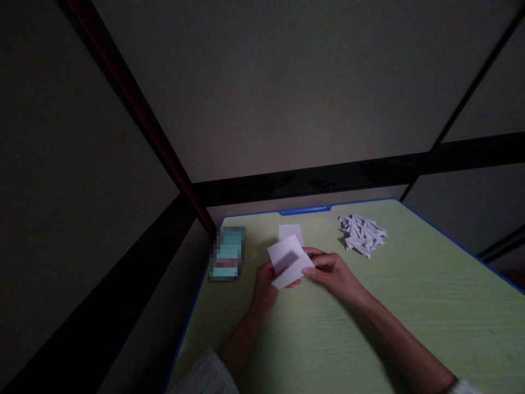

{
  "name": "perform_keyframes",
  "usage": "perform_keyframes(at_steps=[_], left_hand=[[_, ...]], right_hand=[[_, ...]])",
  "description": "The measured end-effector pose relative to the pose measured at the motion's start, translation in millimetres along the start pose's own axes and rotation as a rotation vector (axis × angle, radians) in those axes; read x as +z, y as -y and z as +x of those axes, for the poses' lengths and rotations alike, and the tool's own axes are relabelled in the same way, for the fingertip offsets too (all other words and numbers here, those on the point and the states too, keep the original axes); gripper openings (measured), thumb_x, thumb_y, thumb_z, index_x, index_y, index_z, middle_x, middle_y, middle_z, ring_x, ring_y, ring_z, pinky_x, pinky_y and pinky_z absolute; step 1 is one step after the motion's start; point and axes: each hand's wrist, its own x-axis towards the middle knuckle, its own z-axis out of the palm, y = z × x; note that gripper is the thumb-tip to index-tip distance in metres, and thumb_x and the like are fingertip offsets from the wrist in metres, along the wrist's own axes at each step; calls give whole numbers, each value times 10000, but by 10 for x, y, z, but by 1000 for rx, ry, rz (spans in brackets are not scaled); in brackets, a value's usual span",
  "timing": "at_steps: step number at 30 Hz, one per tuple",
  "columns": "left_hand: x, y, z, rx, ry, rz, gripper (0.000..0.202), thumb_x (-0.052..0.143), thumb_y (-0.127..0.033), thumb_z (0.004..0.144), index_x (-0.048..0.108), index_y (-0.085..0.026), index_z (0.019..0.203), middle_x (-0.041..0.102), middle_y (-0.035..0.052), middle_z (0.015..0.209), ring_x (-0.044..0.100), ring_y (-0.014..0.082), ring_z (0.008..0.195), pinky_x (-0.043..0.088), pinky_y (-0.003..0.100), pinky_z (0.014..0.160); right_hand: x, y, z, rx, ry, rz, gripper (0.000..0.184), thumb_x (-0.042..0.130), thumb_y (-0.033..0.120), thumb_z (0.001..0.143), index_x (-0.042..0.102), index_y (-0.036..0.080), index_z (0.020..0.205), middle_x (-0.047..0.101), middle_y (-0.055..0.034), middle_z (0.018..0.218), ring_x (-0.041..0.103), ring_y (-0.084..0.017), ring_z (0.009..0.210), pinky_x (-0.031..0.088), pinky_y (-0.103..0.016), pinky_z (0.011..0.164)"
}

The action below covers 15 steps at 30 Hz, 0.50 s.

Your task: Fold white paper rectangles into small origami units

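Observation:
Both hands hold one white sheet of paper [287, 261] just above the pale green table [410, 306]. My left hand [266, 284] grips its lower left side with closed fingers. My right hand [331, 272] pinches its right edge. The sheet is tilted and partly folded. Another white sheet [291, 232] lies flat on the table just behind it.
A pile of folded white paper planes [361, 233] sits at the table's far right. A blurred teal rectangle, maybe a phone [228, 253], lies at the far left edge. The table has a blue rim [304, 209]. Dark walls and beams surround it.

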Motion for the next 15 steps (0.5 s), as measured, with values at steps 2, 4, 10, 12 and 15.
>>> perform_keyframes(at_steps=[2, 4, 10, 12, 15], left_hand=[[44, -25, -35, -11, 53, 45, 314, 642, -314, 554, 648, -78, 761, 665, 92, 641, 602, 192, 521, 458, 271, 488], [78, -34, -59, -8, 98, 73, 336, 645, -304, 549, 648, -79, 799, 670, 107, 668, 612, 202, 536, 472, 277, 494], [94, -6, -50, -44, 79, -64, 449, 605, -443, 576, 622, -84, 845, 670, 119, 786, 629, 225, 645, 495, 280, 520], [87, 1, -35, -72, 52, -125, 525, 576, -524, 569, 614, -69, 828, 670, 126, 768, 629, 228, 631, 499, 292, 516], [83, 3, -24, -107, 64, -184, 625, 532, -610, 550, 611, -54, 825, 671, 137, 728, 629, 227, 588, 504, 311, 527]], right_hand=[[28, -31, 8, 50, -116, 8, 161, 631, 263, 632, 634, 149, 518, 621, -24, 694, 542, -135, 671, 401, -247, 626], [55, -63, 4, 128, -245, 24, 196, 649, 284, 606, 607, 135, 486, 575, 10, 522, 485, -97, 506, 362, -224, 514], [101, -111, -10, 157, -412, 26, 255, 650, 316, 590, 565, 117, 455, 547, 13, 434, 435, -83, 437, 325, -215, 474], [103, -115, -5, 141, -433, -35, 278, 637, 331, 601, 538, 122, 447, 520, 21, 420, 414, -81, 427, 310, -210, 455], [108, -125, -4, 117, -484, -127, 290, 625, 345, 607, 504, 132, 452, 462, 44, 413, 368, -71, 414, 277, -203, 425]])
